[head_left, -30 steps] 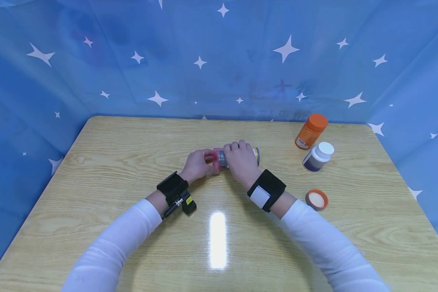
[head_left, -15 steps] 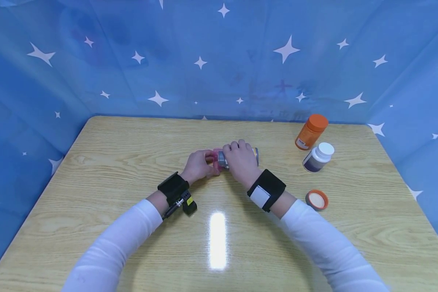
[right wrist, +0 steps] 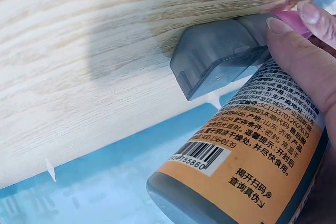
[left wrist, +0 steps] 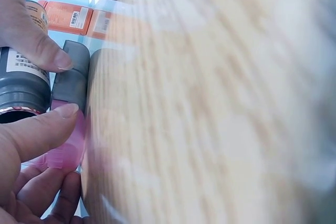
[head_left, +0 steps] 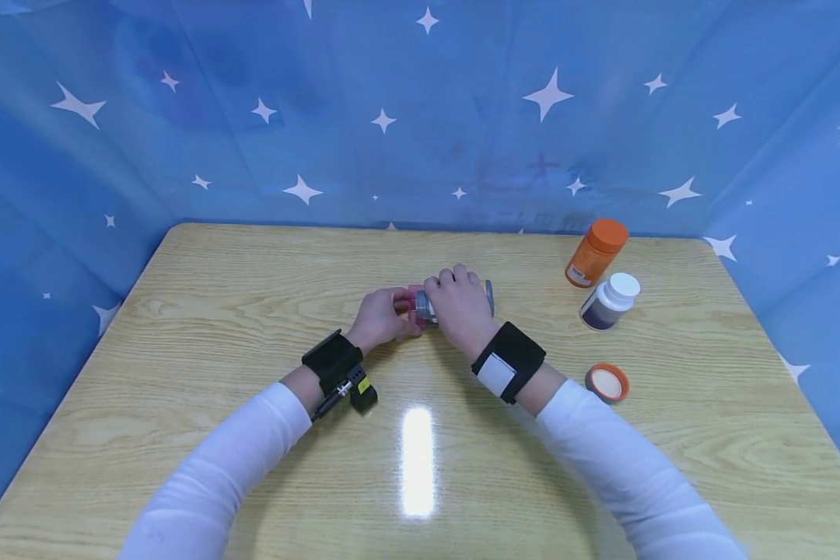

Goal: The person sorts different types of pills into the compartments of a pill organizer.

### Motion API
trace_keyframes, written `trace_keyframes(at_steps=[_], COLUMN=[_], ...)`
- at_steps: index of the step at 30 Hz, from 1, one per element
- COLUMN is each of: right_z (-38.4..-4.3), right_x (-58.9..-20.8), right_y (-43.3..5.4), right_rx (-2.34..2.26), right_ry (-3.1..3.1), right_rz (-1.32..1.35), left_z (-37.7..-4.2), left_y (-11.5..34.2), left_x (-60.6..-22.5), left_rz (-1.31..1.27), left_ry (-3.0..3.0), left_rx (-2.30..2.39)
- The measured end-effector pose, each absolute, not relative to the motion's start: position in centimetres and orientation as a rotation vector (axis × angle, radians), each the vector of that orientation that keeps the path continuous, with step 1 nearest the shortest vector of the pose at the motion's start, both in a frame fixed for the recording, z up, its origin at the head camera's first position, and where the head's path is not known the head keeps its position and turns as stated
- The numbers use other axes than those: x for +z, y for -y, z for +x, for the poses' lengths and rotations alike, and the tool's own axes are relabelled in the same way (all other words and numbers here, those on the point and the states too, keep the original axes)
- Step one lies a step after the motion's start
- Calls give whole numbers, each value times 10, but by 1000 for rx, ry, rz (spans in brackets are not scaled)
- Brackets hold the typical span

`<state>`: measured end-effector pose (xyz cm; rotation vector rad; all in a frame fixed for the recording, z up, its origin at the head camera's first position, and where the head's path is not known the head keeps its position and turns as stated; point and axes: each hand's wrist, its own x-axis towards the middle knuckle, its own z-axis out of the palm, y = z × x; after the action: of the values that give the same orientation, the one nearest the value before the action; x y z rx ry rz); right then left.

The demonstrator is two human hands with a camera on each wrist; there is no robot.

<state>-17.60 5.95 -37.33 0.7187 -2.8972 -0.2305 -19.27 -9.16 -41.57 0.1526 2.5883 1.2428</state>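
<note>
My right hand (head_left: 460,309) grips a grey bottle with an orange label (right wrist: 236,166). The bottle is uncapped and tipped, its dark mouth facing left in the head view. Beside that mouth, my left hand (head_left: 379,315) pinches the pink part of a translucent pill box (left wrist: 71,137) between thumb and fingers. Its grey part (right wrist: 215,56) extends toward the right hand, whose thumb touches or nearly touches it. Whether anything lies inside the pink part cannot be seen.
On the right of the wooden table (head_left: 252,264) stand an orange bottle (head_left: 597,253) and a white bottle with a purple label (head_left: 610,301). An orange-rimmed grey cap (head_left: 607,383) lies nearer, inside up. A blue star-patterned curtain (head_left: 364,78) rises behind.
The right hand and the bottle have shifted slightly left and away from me, and the bottle's angle has changed a little. My left hand and the pill box stay nearly still.
</note>
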Motion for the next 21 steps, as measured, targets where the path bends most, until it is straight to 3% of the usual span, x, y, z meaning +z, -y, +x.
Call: trace_keyframes(at_steps=[21], right_z=[-176], right_x=[-370], right_y=[-58], right_rx=[-326], right_ry=[2902], right_rz=[711], left_z=[-193], left_y=[91], left_x=[-416], left_rz=[178], left_ry=[-2608], left_rx=[1218])
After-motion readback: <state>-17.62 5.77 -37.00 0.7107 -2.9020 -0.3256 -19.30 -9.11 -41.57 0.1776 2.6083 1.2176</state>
